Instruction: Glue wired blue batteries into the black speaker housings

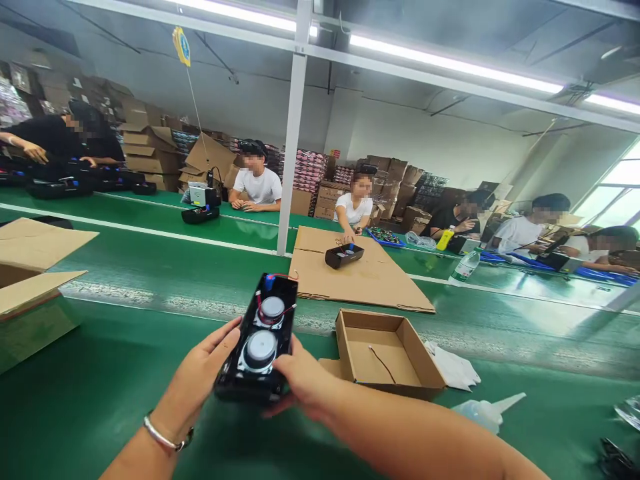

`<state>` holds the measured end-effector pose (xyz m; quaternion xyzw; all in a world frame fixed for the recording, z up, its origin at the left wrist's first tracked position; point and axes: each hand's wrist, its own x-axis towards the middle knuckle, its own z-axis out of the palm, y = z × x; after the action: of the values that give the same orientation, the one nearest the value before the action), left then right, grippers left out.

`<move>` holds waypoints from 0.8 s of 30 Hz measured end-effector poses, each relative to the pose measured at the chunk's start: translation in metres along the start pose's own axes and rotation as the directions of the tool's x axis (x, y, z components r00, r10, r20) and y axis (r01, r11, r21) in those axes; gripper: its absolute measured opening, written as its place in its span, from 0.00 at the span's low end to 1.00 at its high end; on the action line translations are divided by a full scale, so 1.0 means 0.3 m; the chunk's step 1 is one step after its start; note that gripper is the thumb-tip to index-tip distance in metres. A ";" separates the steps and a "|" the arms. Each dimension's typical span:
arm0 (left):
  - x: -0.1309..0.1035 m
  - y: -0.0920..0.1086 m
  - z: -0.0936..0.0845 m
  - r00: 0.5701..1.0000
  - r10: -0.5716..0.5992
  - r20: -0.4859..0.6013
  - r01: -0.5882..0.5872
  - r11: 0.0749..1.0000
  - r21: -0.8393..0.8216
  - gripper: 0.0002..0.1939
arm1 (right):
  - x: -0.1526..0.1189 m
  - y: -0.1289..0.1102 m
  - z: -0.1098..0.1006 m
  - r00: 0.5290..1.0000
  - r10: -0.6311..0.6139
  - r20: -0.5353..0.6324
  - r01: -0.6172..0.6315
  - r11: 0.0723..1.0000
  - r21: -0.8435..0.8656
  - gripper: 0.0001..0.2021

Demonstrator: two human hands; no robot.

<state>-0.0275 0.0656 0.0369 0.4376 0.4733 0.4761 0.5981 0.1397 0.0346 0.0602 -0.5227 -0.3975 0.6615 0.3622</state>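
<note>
Green, glossy worktop (125,373) ran beneath both arms, with a flat brown cardboard sheet (370,287) beyond, then a shallow open cardboard box (367,333) to the right. Left of that box, a long black rectangular casing (235,383) was held tilted over the worktop: the left hand (200,367) gripped its left side, and the right hand (307,377) gripped its lower right, thumb over the edge. Inside sat two round white-backed speakers (261,347) in a row. Smaller still were a silver bracelet (159,437) on the left wrist, a blue piece (270,283) at the casing's far end and a thin dark wire (384,365) inside the box
</note>
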 end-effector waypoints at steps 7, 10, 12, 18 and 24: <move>0.037 -0.200 0.089 0.984 -0.179 -0.009 0.179 0.984 -0.012 0.29 | 0.103 -0.268 -0.292 0.890 -0.176 -0.420 0.263 0.951 0.160 0.18; 0.058 -0.271 0.076 0.989 -0.141 0.032 0.135 0.981 0.142 0.30 | 0.178 -0.351 -0.483 0.796 -0.077 -0.600 0.203 0.969 0.144 0.14; 0.066 -0.295 0.069 0.992 -0.092 0.090 0.068 0.966 0.248 0.31 | 0.224 -0.370 -0.595 0.731 -0.002 -0.683 0.139 0.979 0.147 0.14; 0.054 -0.316 0.077 0.990 -0.092 0.106 0.039 0.906 0.422 0.29 | 0.364 -0.365 -0.813 0.662 0.031 -0.749 0.041 0.996 0.078 0.16; 0.045 -0.304 0.072 0.983 -0.151 0.102 0.099 0.915 0.392 0.27 | 0.574 -0.424 -0.938 0.550 -0.251 -0.797 0.077 0.965 -0.251 0.18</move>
<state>0.0091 0.0623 -0.0505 0.5454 0.5446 0.3050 0.5593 0.3904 0.2838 0.0670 -0.7617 -0.2905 0.2648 0.5151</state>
